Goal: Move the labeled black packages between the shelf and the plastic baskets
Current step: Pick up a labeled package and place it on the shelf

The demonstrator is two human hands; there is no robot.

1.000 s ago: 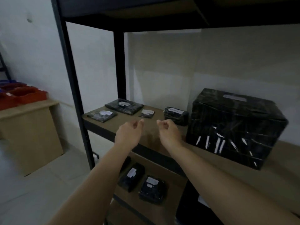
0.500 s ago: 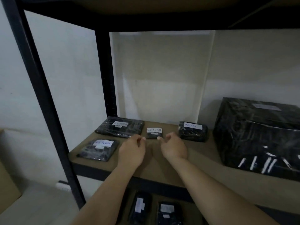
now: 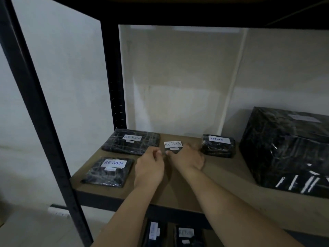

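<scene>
Small flat black plastic-wrapped package with a white "RETURN" label (image 3: pixel 173 146) lay on the brown board shelf (image 3: pixel 178 186), mid-depth, just ahead of both hands. Left hand (image 3: pixel 149 167) had fingers curled, fingertips at the package's near left corner; right hand (image 3: pixel 187 158) curled at its near right edge, partly covering it. Whether either hand actually pinched the wrap could not be told; the contact points were hidden by the knuckles.

Judged handling: light, thin, fairly stiff inside a slick, crinkly film. Best taken by the two short edges, thumbs under the near lip, since the low profile leaves little to grab from above.

Left of the grip: a wide flat black wrapped package, labelled (image 3: pixel 131 143), toward the back, and a square black wrapped package, labelled (image 3: pixel 108 172), nearer the shelf's front edge. Right of the grip: a thicker black wrapped bundle, labelled (image 3: pixel 218 146), just beside the right hand. Further right, well apart: a large black wrapped box (image 3: pixel 288 150). Below the grip, on the lower shelf: two more labelled black packages (image 3: pixel 188 236). No baskets in view.
</scene>
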